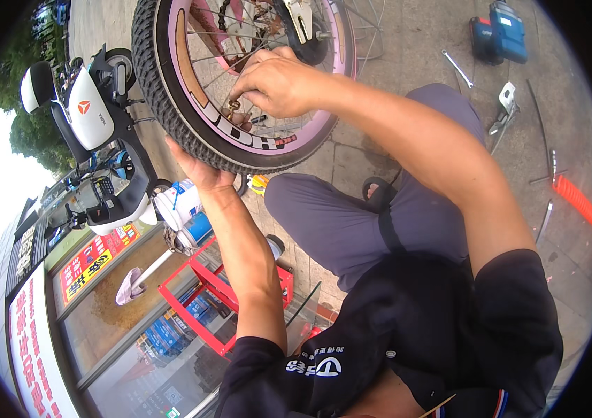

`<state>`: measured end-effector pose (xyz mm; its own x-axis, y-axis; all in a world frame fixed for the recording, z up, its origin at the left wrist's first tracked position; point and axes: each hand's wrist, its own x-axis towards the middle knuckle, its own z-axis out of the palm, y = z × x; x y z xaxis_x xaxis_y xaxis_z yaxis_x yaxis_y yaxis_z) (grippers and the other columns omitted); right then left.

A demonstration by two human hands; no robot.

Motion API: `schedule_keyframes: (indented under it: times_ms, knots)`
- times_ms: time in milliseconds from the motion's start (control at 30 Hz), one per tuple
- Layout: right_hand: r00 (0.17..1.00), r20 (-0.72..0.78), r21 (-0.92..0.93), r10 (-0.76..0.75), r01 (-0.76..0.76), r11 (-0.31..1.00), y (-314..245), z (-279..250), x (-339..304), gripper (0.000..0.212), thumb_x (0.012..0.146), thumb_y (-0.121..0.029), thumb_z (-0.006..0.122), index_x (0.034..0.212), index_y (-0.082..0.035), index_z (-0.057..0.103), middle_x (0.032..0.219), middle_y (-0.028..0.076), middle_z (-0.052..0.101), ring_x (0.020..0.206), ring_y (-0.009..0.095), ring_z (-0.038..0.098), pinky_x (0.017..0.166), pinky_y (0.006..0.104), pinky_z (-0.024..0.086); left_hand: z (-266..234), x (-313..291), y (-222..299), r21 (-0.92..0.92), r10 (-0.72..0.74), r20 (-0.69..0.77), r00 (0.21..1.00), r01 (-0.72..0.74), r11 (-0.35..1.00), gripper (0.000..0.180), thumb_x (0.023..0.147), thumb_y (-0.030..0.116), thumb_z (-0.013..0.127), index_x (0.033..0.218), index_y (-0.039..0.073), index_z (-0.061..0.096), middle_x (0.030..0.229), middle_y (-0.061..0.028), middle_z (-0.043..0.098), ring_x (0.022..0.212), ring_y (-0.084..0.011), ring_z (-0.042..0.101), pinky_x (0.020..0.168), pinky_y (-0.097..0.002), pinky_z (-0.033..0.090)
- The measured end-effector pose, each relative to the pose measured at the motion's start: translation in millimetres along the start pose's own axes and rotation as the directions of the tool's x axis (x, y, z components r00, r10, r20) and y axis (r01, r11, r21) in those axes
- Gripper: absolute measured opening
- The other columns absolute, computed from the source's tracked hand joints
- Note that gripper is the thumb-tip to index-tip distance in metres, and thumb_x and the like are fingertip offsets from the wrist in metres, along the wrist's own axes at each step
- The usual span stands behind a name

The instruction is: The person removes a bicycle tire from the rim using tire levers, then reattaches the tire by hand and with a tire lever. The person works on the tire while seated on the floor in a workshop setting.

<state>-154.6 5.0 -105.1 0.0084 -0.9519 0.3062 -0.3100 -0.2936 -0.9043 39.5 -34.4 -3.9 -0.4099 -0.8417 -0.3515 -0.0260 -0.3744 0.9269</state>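
A bicycle wheel with a pink rim and knobby black tire stands at the top middle. My left hand is wrapped round the tire's lower left edge, its palm against the tread. Some of its fingertips show between the spokes, inside the rim. Reaching in from the right, my right hand has its fingers curled together among the spokes. They pinch a small brass-coloured fitting by the rim's inner edge. The fingers partly hide that piece. Above my knuckles are the hub and a silver bracket.
On the pavement at right lie a wrench, a blue power tool, a metal part and a coiled orange hose. A red metal frame stands by my left forearm. Parked scooters and a shopfront are at left.
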Motion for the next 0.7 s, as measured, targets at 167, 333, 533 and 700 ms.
schedule_keyframes:
  times_ms: [167, 333, 533, 700]
  knots:
    - [0.997, 0.029, -0.068, 0.069, -0.067, 0.995, -4.0, 10.0, -3.8, 0.029, 0.096, -0.026, 0.062, 0.122, -0.02, 0.073, 0.123, 0.002, 0.07, 0.133, 0.027, 0.048, 0.111, 0.0543, 0.026, 6.2, 0.7, -0.4, -0.019, 0.011, -0.019, 1.0, -0.011, 1.0, 0.101, 0.082, 0.084, 0.05, 0.149, 0.009, 0.041, 0.123, -0.0205, 0.062, 0.104, -0.0414, 0.066, 0.088, -0.0594, 0.053]
    - [0.994, 0.024, 0.112, 0.103, -0.105, 0.988, -5.2, 10.2, -4.7, 0.028, 0.096, -0.027, 0.061, 0.12, -0.021, 0.074, 0.114, 0.007, 0.073, 0.123, 0.028, 0.058, 0.107, 0.0575, 0.027, 10.3, -0.9, 0.4, 0.062, 0.046, 0.009, 0.999, -0.046, 0.997, 0.103, 0.081, 0.086, 0.049, 0.15, 0.009, 0.041, 0.13, -0.0209, 0.06, 0.105, -0.0411, 0.066, 0.088, -0.058, 0.054]
    - [0.993, -0.108, 0.056, -0.053, 0.059, 0.997, 4.0, 4.0, -1.1, 0.023, 0.089, -0.017, 0.068, 0.111, -0.018, 0.073, 0.095, 0.004, 0.074, 0.099, 0.025, 0.067, 0.098, 0.0448, 0.04, -0.3, 1.6, -1.5, 0.004, 0.012, -0.02, 1.0, -0.012, 1.0, 0.106, 0.079, 0.088, 0.048, 0.148, 0.007, 0.043, 0.124, -0.0195, 0.063, 0.099, -0.0413, 0.068, 0.086, -0.0594, 0.055]
    - [0.949, -0.28, -0.086, -0.146, 0.127, 0.988, 5.4, 13.0, -2.9, 0.016, 0.083, -0.012, 0.069, 0.099, -0.012, 0.071, 0.089, 0.007, 0.073, 0.089, 0.03, 0.069, 0.081, 0.0435, 0.052, -2.0, 0.7, -2.0, -0.082, -0.021, 0.024, 0.999, 0.023, 0.996, 0.101, 0.08, 0.087, 0.05, 0.139, 0.004, 0.051, 0.115, -0.0164, 0.066, 0.099, -0.039, 0.067, 0.088, -0.0613, 0.052]
